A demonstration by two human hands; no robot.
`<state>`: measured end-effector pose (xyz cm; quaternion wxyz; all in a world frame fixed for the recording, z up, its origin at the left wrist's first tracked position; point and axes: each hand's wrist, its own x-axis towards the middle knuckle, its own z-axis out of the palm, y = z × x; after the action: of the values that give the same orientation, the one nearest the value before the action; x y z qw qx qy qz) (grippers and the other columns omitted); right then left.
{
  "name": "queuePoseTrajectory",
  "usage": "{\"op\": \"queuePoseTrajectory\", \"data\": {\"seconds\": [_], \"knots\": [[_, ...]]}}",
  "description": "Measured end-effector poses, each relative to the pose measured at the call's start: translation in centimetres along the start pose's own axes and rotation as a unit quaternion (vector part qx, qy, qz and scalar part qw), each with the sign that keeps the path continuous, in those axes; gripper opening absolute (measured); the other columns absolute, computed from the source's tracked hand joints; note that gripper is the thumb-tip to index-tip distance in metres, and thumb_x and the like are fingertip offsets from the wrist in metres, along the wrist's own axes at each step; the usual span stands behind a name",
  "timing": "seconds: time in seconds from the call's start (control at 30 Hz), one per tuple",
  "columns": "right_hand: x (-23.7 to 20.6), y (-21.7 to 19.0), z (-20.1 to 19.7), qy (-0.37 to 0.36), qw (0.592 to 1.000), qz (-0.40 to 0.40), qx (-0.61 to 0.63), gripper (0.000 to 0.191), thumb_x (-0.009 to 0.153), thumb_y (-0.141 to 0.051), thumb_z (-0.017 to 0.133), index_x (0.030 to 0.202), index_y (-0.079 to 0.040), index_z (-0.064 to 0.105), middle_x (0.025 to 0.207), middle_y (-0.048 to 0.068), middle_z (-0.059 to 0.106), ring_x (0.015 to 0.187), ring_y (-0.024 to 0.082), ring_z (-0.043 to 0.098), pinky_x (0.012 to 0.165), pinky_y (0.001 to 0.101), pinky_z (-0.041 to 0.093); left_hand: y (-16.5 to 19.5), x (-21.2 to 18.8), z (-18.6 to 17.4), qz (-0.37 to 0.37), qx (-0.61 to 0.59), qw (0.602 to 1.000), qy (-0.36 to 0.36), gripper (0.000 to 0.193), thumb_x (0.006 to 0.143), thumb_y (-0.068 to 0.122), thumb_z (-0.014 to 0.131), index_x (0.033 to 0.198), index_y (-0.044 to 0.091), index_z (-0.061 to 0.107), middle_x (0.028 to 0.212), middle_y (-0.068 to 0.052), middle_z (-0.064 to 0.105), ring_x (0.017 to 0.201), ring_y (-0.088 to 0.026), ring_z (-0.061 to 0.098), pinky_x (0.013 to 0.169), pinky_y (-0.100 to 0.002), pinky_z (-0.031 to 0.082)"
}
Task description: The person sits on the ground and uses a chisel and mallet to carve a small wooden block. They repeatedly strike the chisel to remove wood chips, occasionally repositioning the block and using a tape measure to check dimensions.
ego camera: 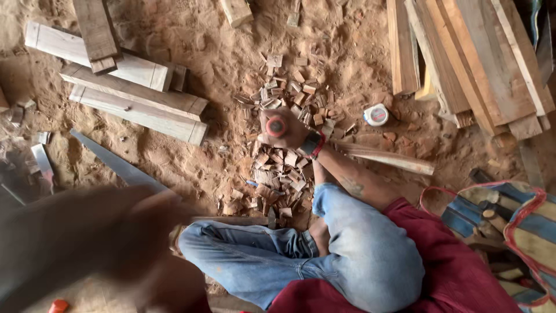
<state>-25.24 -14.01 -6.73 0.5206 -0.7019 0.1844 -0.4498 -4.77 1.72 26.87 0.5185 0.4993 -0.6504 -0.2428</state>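
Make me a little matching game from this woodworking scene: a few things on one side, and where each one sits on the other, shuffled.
Things:
1. tape measure
2. saw blade
3. wood chips
4. striped bag

Places:
A. heaped in the middle, in front of the person's knees
B. at the right edge, beside the red-shirted person
C. on the sawdust just left of the plank stack on the right
D. lying aslant on the ground at the left, below the pale boards

Pairs: 1-C, 2-D, 3-A, 4-B

I see a sawdust-covered dirt floor (191,156); planks (133,95) stacked far left; more boards (480,58) upper right; warm daylight.
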Motion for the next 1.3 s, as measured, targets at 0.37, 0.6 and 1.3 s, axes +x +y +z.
{"op": "queuePoseTrajectory", "data": {"seconds": [0.37, 0.6, 1.3], "knots": [[-1.1, 4.2, 0.5, 0.006, 0.935, 0.128, 0.330, 0.033, 0.090, -0.025, 0.079, 0.075, -0.014, 0.053, 0.068, -0.004, 0.048, 0.062, 0.010, 0.047, 0.063, 0.0318, 0.043, -11.4, -3.5, 7.2, -0.164, 0.324, 0.891, -0.272, 0.018, 0.102, 0.018, 0.065, 0.098, 0.001, 0.068, 0.069, -0.013, 0.064, 0.059, -0.029, 0.062, 0.054, -0.043, 0.050], [-0.6, 3.2, 0.3, -0.025, 1.000, -0.006, -0.014, 0.026, 0.084, -0.026, 0.076, 0.080, -0.014, 0.053, 0.072, -0.003, 0.055, 0.063, 0.012, 0.055, 0.060, 0.0321, 0.047, -7.1, -2.7, 4.4, -0.132, 0.230, 0.958, -0.114, 0.026, 0.098, 0.026, 0.074, 0.093, 0.001, 0.068, 0.071, -0.012, 0.067, 0.058, -0.023, 0.066, 0.053, -0.040, 0.051], [-2.9, 3.9, 0.5, -0.050, 0.997, 0.064, -0.002, 0.026, 0.084, -0.023, 0.084, 0.085, -0.009, 0.061, 0.075, 0.004, 0.065, 0.068, 0.016, 0.063, 0.067, 0.0340, 0.052, -12.4, -4.9, 6.6, -0.127, 0.278, 0.935, -0.179, 0.018, 0.099, 0.018, 0.067, 0.099, -0.001, 0.068, 0.077, -0.010, 0.069, 0.062, -0.021, 0.067, 0.056, -0.038, 0.058]]}}
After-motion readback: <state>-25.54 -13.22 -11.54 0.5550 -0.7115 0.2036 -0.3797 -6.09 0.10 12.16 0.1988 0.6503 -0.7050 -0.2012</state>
